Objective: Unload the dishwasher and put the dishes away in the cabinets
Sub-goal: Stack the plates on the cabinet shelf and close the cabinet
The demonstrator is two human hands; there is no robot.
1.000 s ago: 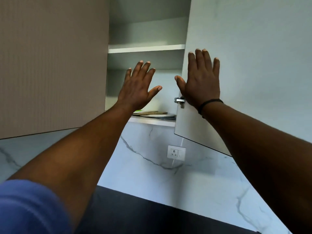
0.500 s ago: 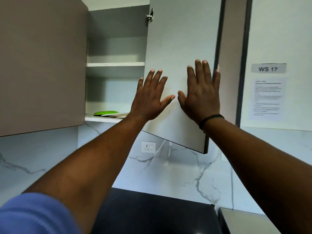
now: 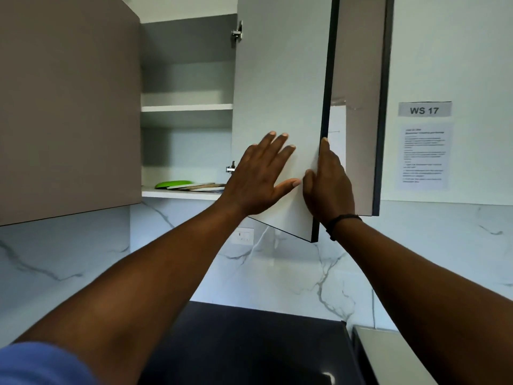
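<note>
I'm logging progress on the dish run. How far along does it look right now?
Done: a green plate and other flat dishes lie on the lower shelf of the open cabinet. In hand: no dish; the left hand lies flat on the cabinet door, and the right hand holds the door's edge. Left: shutting the door; the dishwasher is out of view, so any remaining load cannot be judged.

Two hands on an open cabinet door

The left hand point(image 3: 261, 179) lies flat on the inside of the cabinet door point(image 3: 277, 107). The right hand point(image 3: 329, 182) holds the door's dark edge, thumb on the inside. Inside the cabinet point(image 3: 186, 107), a green plate point(image 3: 172, 184) and some flat plates point(image 3: 205, 187) sit on the bottom shelf. A "WS 17" sign point(image 3: 424, 109) hangs on the wall.
</note>
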